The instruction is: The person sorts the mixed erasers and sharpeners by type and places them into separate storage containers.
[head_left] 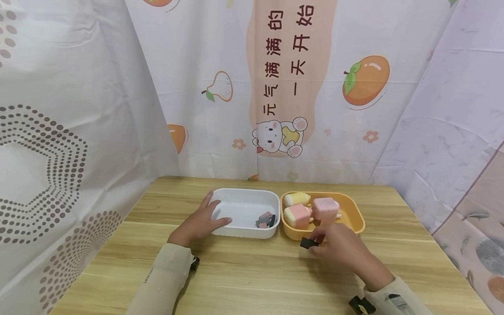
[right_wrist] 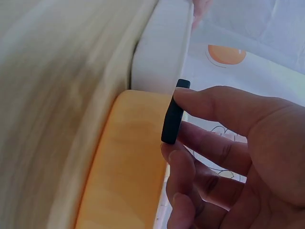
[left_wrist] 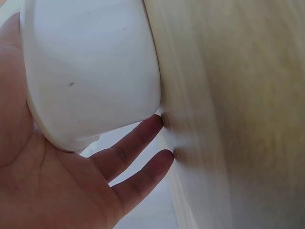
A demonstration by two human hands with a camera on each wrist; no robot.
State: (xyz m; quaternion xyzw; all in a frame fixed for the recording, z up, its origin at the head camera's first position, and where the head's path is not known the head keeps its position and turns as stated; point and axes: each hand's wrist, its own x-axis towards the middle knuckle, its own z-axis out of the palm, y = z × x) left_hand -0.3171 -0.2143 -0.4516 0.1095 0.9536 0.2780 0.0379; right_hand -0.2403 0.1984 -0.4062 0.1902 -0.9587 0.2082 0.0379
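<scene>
A white plastic bin (head_left: pixel 245 232) stands on the table with several small grey, pink and black pieces (head_left: pixel 266 219) in its right end. My left hand (head_left: pixel 199 224) rests against the bin's left end, thumb along the near rim. Two of its fingers (left_wrist: pixel 143 176) stretch out straight near the tabletop in the left wrist view. Between thumb and fingertips my right hand (head_left: pixel 338 246) pinches a small flat black block (right_wrist: pixel 175 112). That hand is in front of the near wall of a yellow-orange bin (head_left: pixel 354 219), which holds several pink and yellow bottle-shaped toys (head_left: pixel 298 215).
The two bins stand side by side, nearly touching, towards the back of the wood-grain table (head_left: pixel 239 287). Behind the table hangs a printed curtain (head_left: pixel 219 142), with more cloth along both sides. Black wrist straps (head_left: pixel 361 305) show at the sleeves.
</scene>
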